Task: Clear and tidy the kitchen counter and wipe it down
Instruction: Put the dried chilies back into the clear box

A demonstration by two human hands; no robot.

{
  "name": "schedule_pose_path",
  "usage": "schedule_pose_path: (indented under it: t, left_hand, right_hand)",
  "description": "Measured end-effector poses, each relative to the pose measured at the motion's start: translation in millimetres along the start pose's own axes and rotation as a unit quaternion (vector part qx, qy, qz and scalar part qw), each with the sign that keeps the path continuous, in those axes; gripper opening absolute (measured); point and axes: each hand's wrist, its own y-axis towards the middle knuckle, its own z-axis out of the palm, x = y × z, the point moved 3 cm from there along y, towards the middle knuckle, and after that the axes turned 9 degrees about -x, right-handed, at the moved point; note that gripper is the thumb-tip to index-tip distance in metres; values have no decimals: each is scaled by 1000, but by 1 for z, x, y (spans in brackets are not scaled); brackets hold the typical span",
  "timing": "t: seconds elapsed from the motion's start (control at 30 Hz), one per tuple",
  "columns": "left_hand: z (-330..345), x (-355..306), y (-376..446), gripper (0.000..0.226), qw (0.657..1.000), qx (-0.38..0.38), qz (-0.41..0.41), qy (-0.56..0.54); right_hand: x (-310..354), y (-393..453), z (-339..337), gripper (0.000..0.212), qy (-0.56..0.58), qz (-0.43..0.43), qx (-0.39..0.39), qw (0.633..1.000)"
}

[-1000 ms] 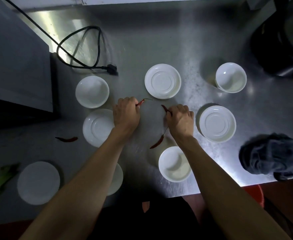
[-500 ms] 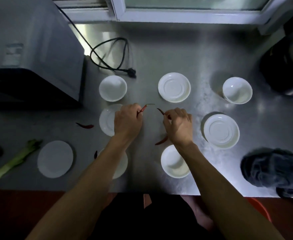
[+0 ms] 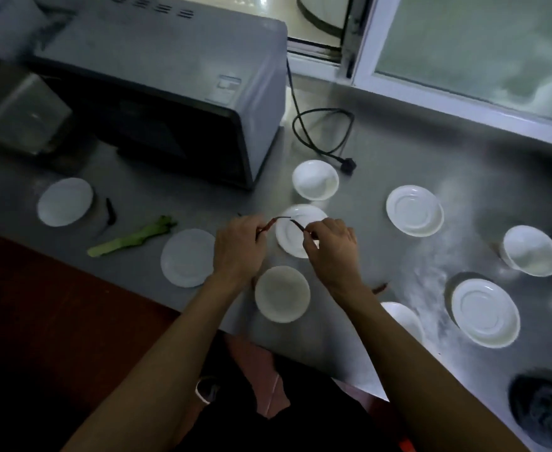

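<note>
Under both hands, counter (image 3: 382, 151): steel, dishes scattered.
Saucer (image 3: 292, 241): just beyond the fingertips.
Left hand (image 3: 239, 247): fingers pinch a red chili (image 3: 268, 225).
Right hand (image 3: 331, 247): fingers pinch another chili (image 3: 297, 225).

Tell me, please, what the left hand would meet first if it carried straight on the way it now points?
Probably the white saucer: the left hand, pinching a red chilli, points up and right over its rim. Height above the saucer is unclear; beyond lies the small bowl.
</note>
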Motion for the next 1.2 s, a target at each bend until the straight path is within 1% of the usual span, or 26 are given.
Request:
schedule_pose_path:
  t: [0.13, 0.3, 0.43, 0.53, 0.7, 0.9, 1.03, 1.2]
  left_hand:
    - [-39, 51, -17, 6, 999, -33, -29, -16]
    - [-98, 144, -41, 23, 992, -66, -104, 1]
    - [-146, 206, -63, 18, 986, -105, -129, -3]
    - [-184, 244, -77, 16, 982, -130, -139, 14]
    - [-244, 290, -97, 11, 972, -171, -157, 36]
    - [-288, 343, -121, 17, 953, -204, -221, 39]
    - [-308, 372, -124, 17, 942, -218, -254, 39]
    - [-322, 414, -103, 14, 936, -204, -278, 64]
  right_hand:
    - [60, -6, 14, 6, 11, -30, 23, 999]
    - [157, -26, 49, 7, 36, -88, 70, 993]
    - [229, -41, 76, 7, 65, -125, 78, 987]
    - [280, -51, 90, 7, 80, -152, 85, 981]
    - [355, -59, 100, 6, 116, -215, 82, 966]
    - [433, -57, 121, 2, 129, -284, 92, 946]
    - [468, -53, 145, 3, 141, -302, 105, 937]
    - [505, -36, 182, 5, 163, -313, 111, 929]
